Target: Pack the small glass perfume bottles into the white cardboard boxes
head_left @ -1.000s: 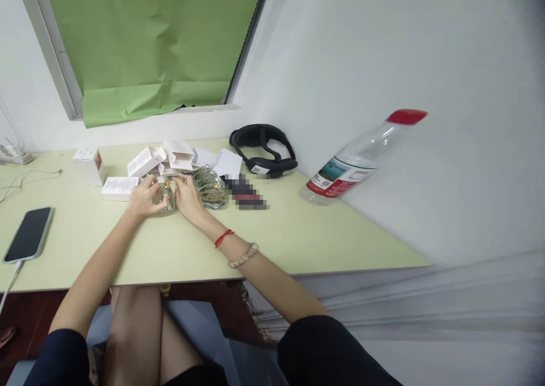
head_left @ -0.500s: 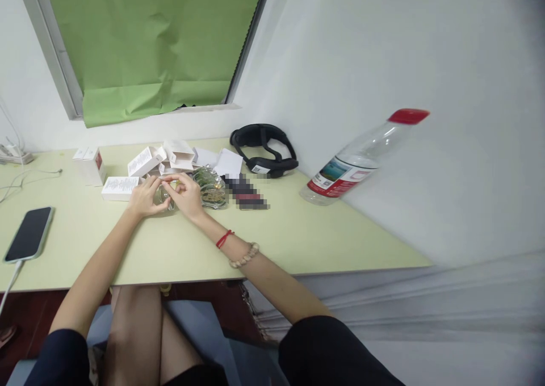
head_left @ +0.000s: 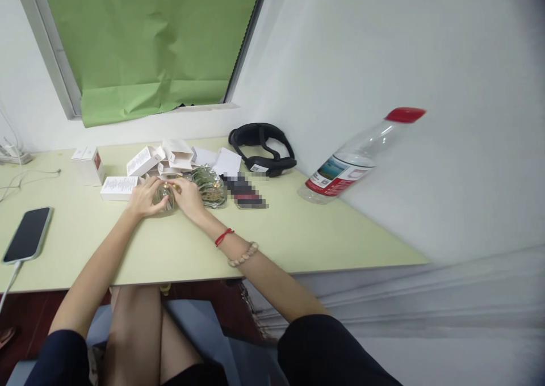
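Near the left part of the table, my left hand (head_left: 145,199) curls round a small round shiny thing (head_left: 166,197), see-through or silvery, whose exact kind I cannot make out. My right hand (head_left: 189,200) is closed, its fingertips pinched at the upper right edge of that thing. A yellowish bit shows by those fingertips. Just right of my right hand lies a pile of shiny green and silver packets (head_left: 209,187). Behind and left of my hands are a white printed box (head_left: 117,188) and several opened white boxes (head_left: 176,152).
A black headset (head_left: 263,164) lies by the wall, with a pixelated dark item (head_left: 247,192) in front. A clear bottle with a red cap (head_left: 340,173) stands at right. At left are an upright white box (head_left: 87,167) and a phone (head_left: 28,234) on a cable.
My right fingertips have drawn back slightly from my left fingers, and more of the round shiny thing shows between my hands. My left hand stays in about the same place.
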### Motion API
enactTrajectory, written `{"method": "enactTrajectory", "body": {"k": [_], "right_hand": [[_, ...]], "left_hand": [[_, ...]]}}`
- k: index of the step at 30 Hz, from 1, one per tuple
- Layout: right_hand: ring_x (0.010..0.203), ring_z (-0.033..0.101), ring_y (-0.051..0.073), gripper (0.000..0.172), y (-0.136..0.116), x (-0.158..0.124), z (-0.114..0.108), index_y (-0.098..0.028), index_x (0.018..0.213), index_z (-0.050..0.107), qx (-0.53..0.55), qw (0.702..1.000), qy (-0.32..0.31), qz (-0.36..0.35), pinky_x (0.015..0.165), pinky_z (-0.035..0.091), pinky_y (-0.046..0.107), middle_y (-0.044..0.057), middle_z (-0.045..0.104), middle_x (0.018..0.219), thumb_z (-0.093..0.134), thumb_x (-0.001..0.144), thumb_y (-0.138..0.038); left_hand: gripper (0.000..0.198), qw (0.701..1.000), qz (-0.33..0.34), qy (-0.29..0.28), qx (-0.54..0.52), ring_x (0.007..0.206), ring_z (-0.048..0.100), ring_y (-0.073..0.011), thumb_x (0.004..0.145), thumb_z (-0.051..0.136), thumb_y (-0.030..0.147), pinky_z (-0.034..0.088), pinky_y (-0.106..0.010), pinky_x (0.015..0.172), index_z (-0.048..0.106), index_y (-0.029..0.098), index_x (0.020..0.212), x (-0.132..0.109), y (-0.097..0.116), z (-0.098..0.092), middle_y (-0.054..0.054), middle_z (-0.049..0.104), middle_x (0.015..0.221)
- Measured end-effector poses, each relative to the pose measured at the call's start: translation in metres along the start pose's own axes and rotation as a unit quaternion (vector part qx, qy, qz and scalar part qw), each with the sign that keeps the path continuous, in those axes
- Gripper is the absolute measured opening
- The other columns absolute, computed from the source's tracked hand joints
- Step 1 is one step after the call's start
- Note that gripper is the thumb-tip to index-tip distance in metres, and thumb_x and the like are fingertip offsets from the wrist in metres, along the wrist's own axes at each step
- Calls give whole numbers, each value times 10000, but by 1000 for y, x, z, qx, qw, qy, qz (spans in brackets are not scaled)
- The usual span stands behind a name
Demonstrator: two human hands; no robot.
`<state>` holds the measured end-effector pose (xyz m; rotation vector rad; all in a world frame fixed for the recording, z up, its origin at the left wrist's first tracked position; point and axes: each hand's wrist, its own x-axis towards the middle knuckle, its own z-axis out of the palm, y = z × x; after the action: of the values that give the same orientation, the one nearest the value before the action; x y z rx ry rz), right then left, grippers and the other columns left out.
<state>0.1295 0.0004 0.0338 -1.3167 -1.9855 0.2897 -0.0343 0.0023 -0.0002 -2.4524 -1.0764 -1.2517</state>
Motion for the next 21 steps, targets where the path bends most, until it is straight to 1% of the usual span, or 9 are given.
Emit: {"method": "enactTrajectory", "body": {"k": [2,3,5,7,9,11,13,17,21], "right_hand": [[854,647,199,226,-2,-2,-1,-192,950,729,-50,997,-49,21,791,490,302,62,711,949,566,817,-111],[865,651,205,239,-2,-3,-2,-199,943,732,-68,995,-68,34,779,487,296,60,716,931,578,799,-88],[828,656,198,253,-3,-4,-3,-196,929,732,-92,991,-89,46,742,481,280,59,720,894,584,775,-60],[754,649,179,240,-3,-5,-3,-178,900,724,-101,989,-97,47,699,471,263,56,717,845,575,765,-46],[699,632,159,210,-1,-5,-2,-161,864,706,-93,990,-100,44,666,460,246,46,705,784,565,762,-42],[684,619,144,184,2,-5,-1,-147,840,687,-78,991,-102,36,648,454,231,39,689,758,558,764,-41],[695,615,136,172,5,-4,2,-135,844,680,-70,992,-103,23,647,456,223,47,683,791,557,769,-42],[733,622,137,193,12,-3,7,-113,900,693,-79,991,-103,12,690,478,238,93,670,933,551,790,-44],[757,633,149,210,15,-2,8,-109,952,707,-97,990,-103,5,730,492,256,117,656,991,539,831,-75]], "left_hand": [[274,1000,-13,8,-2,882,574,-206,875,408,393,461,-306,712,537,168,963,0,-1,-2,-84,599,935],[248,1000,-22,12,0,867,567,-203,884,396,374,456,-305,707,535,173,920,0,-1,-3,-81,591,907],[234,999,-37,19,8,850,555,-195,909,354,323,445,-302,700,529,179,852,-1,-1,-4,-82,582,889],[268,999,-41,29,17,841,550,-189,929,306,277,437,-301,692,524,179,808,0,-1,-4,-88,583,903],[296,998,-32,41,22,822,549,-183,939,285,258,429,-297,676,518,177,774,0,0,-3,-89,584,900],[314,998,-19,52,26,792,547,-177,942,279,255,419,-293,652,507,175,741,0,0,-1,-87,583,880],[331,998,-16,55,31,770,544,-172,943,275,256,414,-291,636,500,173,715,0,0,0,-86,579,862],[351,998,-11,52,23,759,543,-170,942,276,271,412,-292,624,491,173,682,-1,-1,1,-87,566,839],[361,999,-14,40,22,777,545,-177,943,265,272,417,-302,631,495,174,682,-1,-1,0,-92,568,848]]}}
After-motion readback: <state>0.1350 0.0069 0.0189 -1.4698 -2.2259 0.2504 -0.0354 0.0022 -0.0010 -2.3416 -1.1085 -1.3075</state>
